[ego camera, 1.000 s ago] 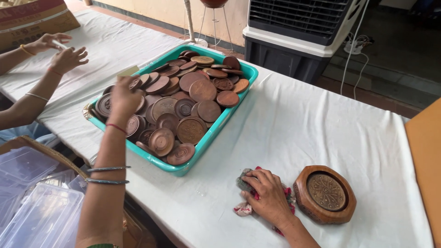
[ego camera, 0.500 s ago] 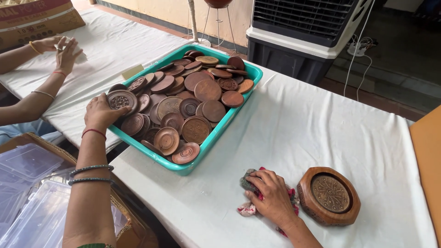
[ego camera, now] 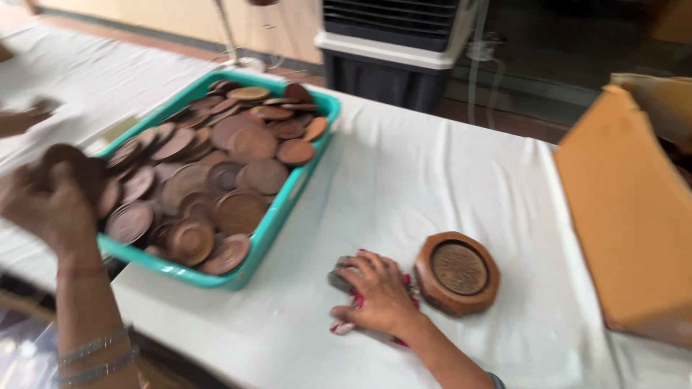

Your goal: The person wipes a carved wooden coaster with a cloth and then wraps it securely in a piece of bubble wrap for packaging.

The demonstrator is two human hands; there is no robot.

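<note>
White tablecloth (ego camera: 447, 180); left hand (ego camera: 50, 205) lifts round brown disc (ego camera: 68, 169).

Soft daylight, heavy motion blur leftward

Change noted: our left hand (ego camera: 50, 205), a second ago resting among the discs in the teal tray (ego camera: 288, 198), now hangs lifted at its near-left corner, gripping one brown disc (ego camera: 72, 169).

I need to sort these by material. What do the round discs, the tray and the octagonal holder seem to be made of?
Discs: probably wood, matte brown with raised rims, though blurred. Tray: likely plastic, smooth, evenly teal. Octagonal holder: apparently wood, warm brown with a darker patterned round inset.
</note>
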